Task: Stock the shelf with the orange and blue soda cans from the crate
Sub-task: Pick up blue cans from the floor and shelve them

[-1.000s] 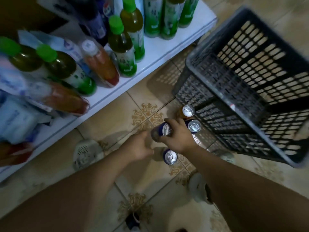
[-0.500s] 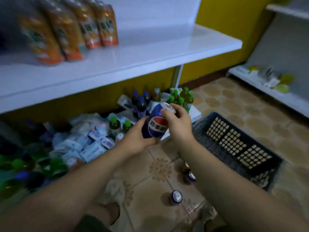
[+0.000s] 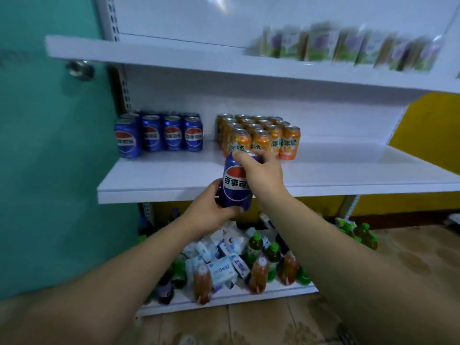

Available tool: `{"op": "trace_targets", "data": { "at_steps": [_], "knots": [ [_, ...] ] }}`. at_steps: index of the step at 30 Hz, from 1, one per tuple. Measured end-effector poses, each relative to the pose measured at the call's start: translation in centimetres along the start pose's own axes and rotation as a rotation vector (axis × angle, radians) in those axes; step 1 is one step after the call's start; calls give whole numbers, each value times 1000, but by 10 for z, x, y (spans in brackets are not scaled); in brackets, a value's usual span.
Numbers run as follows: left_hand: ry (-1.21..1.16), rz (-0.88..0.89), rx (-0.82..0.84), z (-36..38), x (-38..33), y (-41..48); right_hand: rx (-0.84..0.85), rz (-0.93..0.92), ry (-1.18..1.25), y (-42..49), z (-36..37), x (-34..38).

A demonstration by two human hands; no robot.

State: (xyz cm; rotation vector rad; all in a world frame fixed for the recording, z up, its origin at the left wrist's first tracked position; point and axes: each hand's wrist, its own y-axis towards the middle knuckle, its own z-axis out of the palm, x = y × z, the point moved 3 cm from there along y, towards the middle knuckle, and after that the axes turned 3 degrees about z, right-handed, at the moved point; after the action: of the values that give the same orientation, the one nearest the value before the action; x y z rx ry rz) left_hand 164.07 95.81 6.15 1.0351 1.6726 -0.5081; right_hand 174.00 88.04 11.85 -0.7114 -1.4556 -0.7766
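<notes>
A blue soda can (image 3: 235,188) is held upright in front of the middle shelf (image 3: 348,168). My left hand (image 3: 209,212) cups its bottom and lower side. My right hand (image 3: 261,170) grips its top rim and right side. On the shelf behind, a block of blue cans (image 3: 159,133) stands at the left and a block of orange cans (image 3: 258,135) stands just right of it. The crate is out of view.
An upper shelf (image 3: 199,61) carries blurred green and purple packs (image 3: 348,46). The bottom shelf (image 3: 224,302) holds bottles (image 3: 258,272) and white packets (image 3: 221,267). A teal wall (image 3: 49,170) stands at the left, tiled floor below.
My view swung up from the floor and crate to the shelves. Both hands lifted the blue can from among the cans on the floor up to the middle shelf's front edge.
</notes>
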Motion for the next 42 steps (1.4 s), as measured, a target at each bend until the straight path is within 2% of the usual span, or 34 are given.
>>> {"op": "trace_targets", "data": {
  "at_steps": [4,12,16,22,29,42],
  "knots": [
    [135,-43,-70,-67,16,-4,112,4,-25,15,63,9],
    [840,-199,-140,-183,72,26,245,-71,-169,65,158,-5],
    [1036,-277,-107,-210,103,47,253,-123,-198,91,187,-18],
    [1132,-239,-175,-210,131,51,269,-169,-217,125,224,-33],
    [1115,-232,-229,-208,132,49,225,-197,-240,146,262,-38],
    [1141,-238,-229,-207,134,49,227,-180,-262,179,295,-46]
  ]
}}
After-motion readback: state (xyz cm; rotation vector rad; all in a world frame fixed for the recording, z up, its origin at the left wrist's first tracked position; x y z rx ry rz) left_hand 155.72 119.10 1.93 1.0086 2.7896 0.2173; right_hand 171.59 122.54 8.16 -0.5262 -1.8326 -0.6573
